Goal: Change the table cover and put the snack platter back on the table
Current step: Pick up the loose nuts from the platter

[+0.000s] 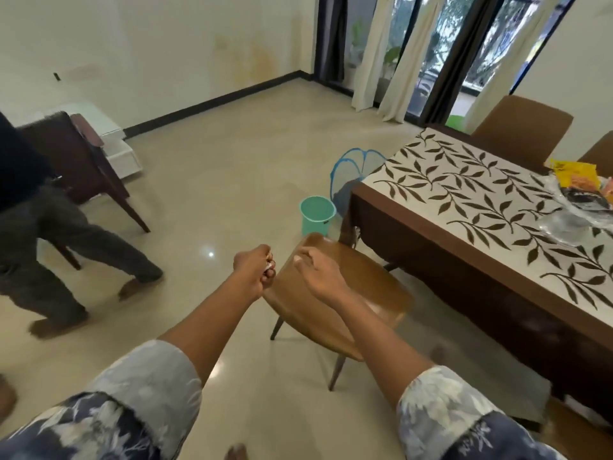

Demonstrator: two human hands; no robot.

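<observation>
We stand beside the dining counter (346,232), arms out over a brown wooden chair (348,293) that sits pulled away from it and angled on the tiled floor. Our left hand (255,270) is curled into a fist just off the chair back, with a pale fleck among the fingers too small to name. Our right hand (315,273) hangs with its fingers loosely spread above the top of the chair back, and we cannot tell whether it touches the wood. A leaf-patterned table cover (464,187) lies flat over the counter, its brown border hanging down the side. The snack platter (564,224), a clear dish holding yellow and orange packets, rests on the cover at the far right of our view. Whether this cover is the fresh one or the one to be replaced we cannot say. If it is the fresh one, the main work looks done and the step in hand is likely tidying the seating. That would call for a firm grip on the chair back with both hands and a slide in under the counter edge without snagging the hanging border. Beyond the counter's corner stand a green bucket (317,215) and a blue mesh hamper (351,174). Another person (49,227) sits well apart at the left.
</observation>
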